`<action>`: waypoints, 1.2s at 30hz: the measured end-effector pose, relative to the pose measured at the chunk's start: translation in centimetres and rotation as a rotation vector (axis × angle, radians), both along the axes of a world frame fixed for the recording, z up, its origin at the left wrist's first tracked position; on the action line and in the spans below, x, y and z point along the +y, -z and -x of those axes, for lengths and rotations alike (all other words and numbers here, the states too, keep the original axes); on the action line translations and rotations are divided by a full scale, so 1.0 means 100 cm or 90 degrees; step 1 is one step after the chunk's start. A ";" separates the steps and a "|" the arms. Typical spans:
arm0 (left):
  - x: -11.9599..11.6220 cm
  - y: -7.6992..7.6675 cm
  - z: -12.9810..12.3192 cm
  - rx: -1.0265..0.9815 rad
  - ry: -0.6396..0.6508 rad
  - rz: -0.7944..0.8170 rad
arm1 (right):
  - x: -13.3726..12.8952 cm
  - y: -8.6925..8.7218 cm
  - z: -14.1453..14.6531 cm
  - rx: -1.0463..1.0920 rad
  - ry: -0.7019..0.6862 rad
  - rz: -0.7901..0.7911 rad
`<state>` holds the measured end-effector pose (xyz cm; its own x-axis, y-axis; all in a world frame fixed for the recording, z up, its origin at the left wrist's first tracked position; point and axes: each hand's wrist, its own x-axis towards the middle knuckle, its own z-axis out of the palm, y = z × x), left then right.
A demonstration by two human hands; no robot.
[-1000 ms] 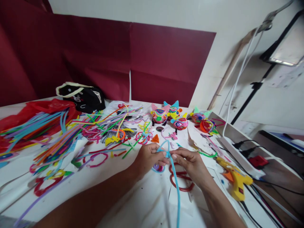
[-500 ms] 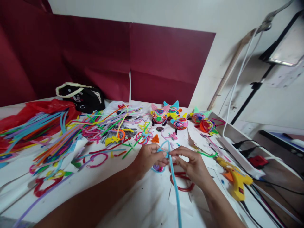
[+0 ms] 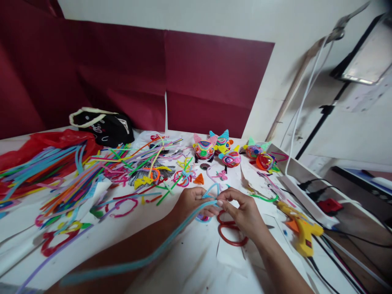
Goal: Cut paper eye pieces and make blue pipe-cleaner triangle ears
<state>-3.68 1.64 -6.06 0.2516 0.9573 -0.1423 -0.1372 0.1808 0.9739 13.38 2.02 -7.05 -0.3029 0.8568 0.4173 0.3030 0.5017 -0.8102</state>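
Note:
Both my hands meet over the table around a light blue pipe cleaner. My left hand grips its bent, looped part, and my right hand pinches it close by at the fingertips. From the fingers the long free tail crosses over my left forearm toward the lower left. Under the hands lies a small round coil of purple and blue, partly covered. Red-handled scissors rest beneath my right hand, their blades mostly hidden by it.
Loose pipe cleaners are heaped at the left, by a red plastic bag and a black pouch. Several decorated animal heads stand at the back. To the right are a yellow glue gun and a power strip with cables.
The blue pipe cleaner's long tail has swung from hanging straight down between my arms to the lower left, across my left forearm. Both hands stay close together at the loop.

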 end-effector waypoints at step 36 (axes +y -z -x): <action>-0.005 -0.007 0.000 -0.021 0.018 -0.037 | -0.003 0.006 0.007 0.162 0.114 0.128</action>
